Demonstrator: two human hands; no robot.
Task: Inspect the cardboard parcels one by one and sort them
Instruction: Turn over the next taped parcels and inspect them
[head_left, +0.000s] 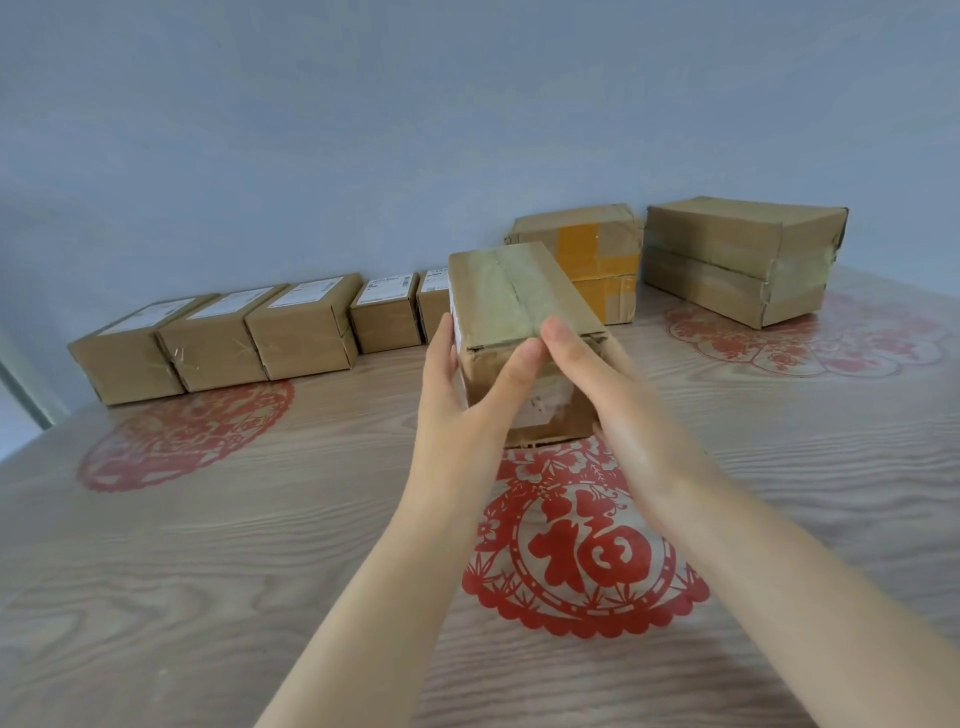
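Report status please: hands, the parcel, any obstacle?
Left hand and right hand both grip the taped parcel. Other parcels stand behind it, apart. Nothing in the way.

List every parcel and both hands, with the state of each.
Middle parcel: taped shut, held from both sides, on or just above the table; cannot tell which.
Left hand: grips its left side.
Right hand: grips its right side.
Five labelled parcels: shut, in a row by the wall, labels up.
Orange-taped parcel: shut, untouched.
Big parcel: taped shut, untouched.
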